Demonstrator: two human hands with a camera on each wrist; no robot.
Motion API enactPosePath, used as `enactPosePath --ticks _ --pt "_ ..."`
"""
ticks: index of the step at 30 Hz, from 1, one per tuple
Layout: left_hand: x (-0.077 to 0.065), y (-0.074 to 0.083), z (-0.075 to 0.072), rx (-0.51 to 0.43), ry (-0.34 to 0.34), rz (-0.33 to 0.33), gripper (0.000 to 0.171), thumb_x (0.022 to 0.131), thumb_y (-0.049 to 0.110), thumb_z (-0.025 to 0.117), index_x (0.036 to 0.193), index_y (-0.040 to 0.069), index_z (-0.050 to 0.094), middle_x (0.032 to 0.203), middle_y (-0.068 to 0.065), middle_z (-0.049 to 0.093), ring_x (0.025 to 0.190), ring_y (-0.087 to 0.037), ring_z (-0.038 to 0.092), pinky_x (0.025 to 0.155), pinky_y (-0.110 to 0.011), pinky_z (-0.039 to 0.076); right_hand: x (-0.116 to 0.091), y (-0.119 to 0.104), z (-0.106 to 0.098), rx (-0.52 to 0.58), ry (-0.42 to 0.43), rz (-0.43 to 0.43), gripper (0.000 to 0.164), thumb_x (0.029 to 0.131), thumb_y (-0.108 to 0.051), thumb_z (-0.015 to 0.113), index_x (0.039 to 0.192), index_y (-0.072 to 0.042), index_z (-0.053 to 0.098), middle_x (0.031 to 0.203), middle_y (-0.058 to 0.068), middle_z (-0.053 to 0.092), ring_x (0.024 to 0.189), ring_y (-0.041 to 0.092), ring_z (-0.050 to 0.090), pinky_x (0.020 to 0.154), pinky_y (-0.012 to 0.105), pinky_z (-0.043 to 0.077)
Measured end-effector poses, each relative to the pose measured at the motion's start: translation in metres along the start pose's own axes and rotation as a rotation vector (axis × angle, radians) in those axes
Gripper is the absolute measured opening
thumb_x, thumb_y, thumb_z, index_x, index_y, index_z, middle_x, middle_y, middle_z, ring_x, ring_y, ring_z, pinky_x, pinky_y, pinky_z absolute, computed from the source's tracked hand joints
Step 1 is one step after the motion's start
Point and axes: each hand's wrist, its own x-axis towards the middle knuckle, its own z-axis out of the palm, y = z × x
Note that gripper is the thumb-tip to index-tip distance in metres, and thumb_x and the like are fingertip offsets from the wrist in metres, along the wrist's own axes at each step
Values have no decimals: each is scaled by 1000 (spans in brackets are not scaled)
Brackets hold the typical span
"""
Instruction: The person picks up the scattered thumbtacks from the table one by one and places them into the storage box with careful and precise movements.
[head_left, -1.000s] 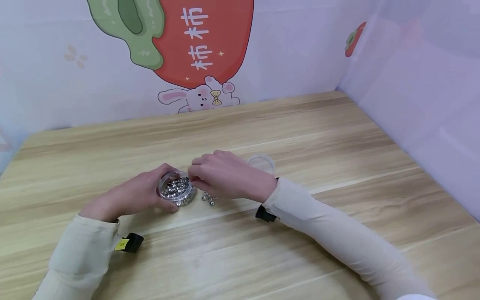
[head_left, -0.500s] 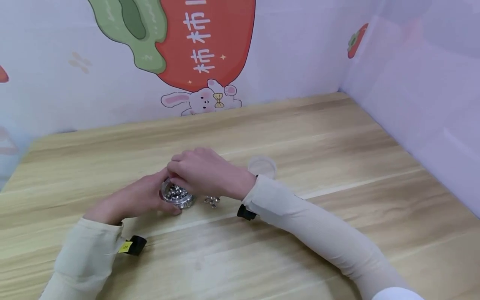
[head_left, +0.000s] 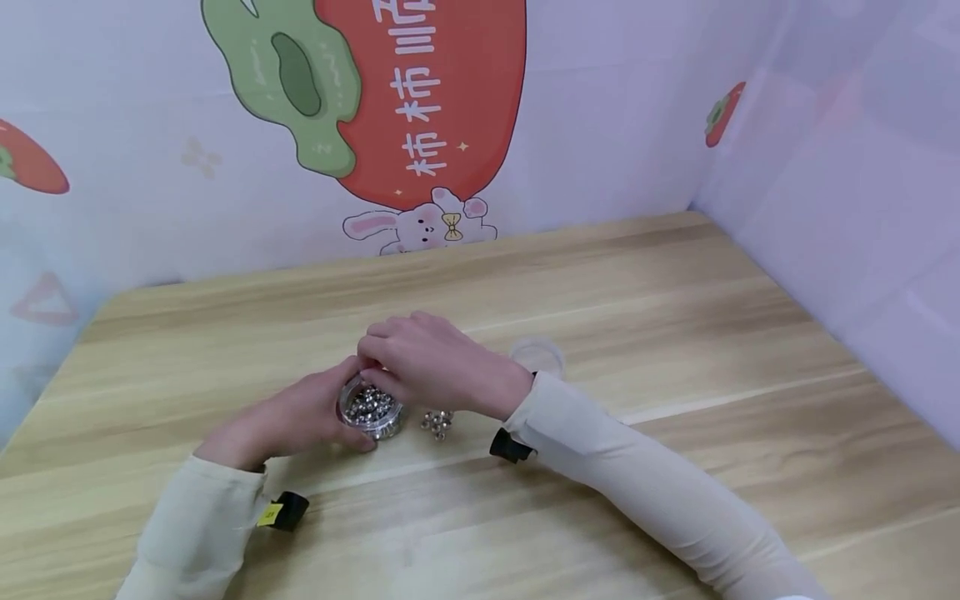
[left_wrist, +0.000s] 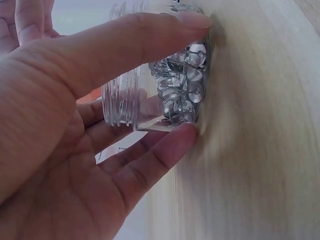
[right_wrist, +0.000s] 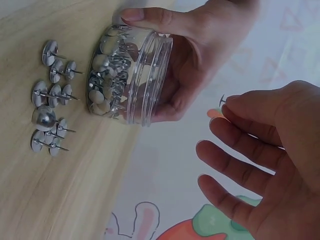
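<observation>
My left hand (head_left: 318, 408) grips a clear, screw-necked plastic jar (right_wrist: 146, 80), thumb on one side and fingers on the other. Silver thumbtacks (right_wrist: 102, 75) fill the lower part of this uncapped jar, which stands upright on the table. Beyond the jar mouth, my right hand (head_left: 442, 362) pinches a single thumbtack (right_wrist: 223, 100) between thumb and index finger; its other fingers are spread loosely in the right wrist view. Beside the jar lies a small group of loose thumbtacks (head_left: 437, 423), most with pins pointing up. The left wrist view shows tacks through the jar wall (left_wrist: 150, 112).
A clear round lid (head_left: 538, 354) lies on the wooden table (head_left: 660, 300) behind the right wrist, partly hidden by it. A printed cloth wall (head_left: 600, 108) rises along the table's back and right edges. Black wrist cameras hang below both sleeves.
My right hand has moved left from beside the jar to over its rim, uncovering the loose tacks more. The left hand keeps its grip on the jar. The head view has tilted slightly upward.
</observation>
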Motion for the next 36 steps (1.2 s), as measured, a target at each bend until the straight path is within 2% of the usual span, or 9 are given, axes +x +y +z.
enactPosePath --ticks 9,15,17,19,22,24,28,31,36 --pt "-1 0 2 16 19 -6 78 66 25 88 128 11 44 118 -13 62 104 -28 57 92 -56 46 0 1 6 -6 -19 21 13 95 -24 63 101 -14 68 91 -5 65 83 10 55 77 29 47" --pt "-2 0 2 32 20 -18 74 66 25 88 124 11 45 113 -12 63 99 -26 58 88 -52 48 -1 0 10 -31 -34 16 13 96 -27 61 101 -16 67 92 -6 64 87 10 56 84 33 47" --pt "-1 0 2 39 24 -9 76 65 25 88 126 11 44 115 -12 63 101 -26 58 88 -52 47 -2 1 10 -19 -41 8 23 94 -32 63 110 -16 66 103 -4 65 96 12 56 90 35 46" --pt "-1 0 2 56 30 5 77 66 25 87 128 11 44 118 -13 62 104 -28 57 90 -54 47 -3 2 9 2 -48 0 45 91 -43 64 127 -18 58 125 0 61 113 15 52 100 41 43" --pt "-2 -1 1 92 47 38 79 67 27 87 131 8 44 122 -15 62 109 -31 57 93 -59 45 -4 3 7 48 -66 -4 85 82 -61 64 150 -22 32 155 7 33 138 28 30 111 54 30" --pt "-4 -1 1 113 58 47 77 67 28 86 128 7 46 122 -15 63 110 -33 58 93 -60 46 -4 3 6 63 -80 0 99 79 -69 60 155 -25 15 162 7 16 145 32 13 114 60 21" --pt "-5 -3 1 128 73 57 73 67 27 86 125 6 48 120 -15 64 110 -33 58 93 -60 46 -4 1 5 60 -108 13 105 78 -74 57 155 -28 3 164 4 6 146 33 1 115 63 14" --pt "-4 -5 3 130 72 59 72 68 27 85 126 7 47 121 -15 64 111 -33 58 94 -60 46 -4 2 5 51 -126 17 105 77 -73 57 156 -26 4 164 4 7 146 32 2 115 62 13" --pt "2 -4 3 123 79 85 82 71 27 84 137 8 40 128 -18 60 115 -35 55 96 -61 44 -5 4 6 53 -146 12 105 78 -72 59 156 -25 7 163 5 13 146 32 6 115 62 12"
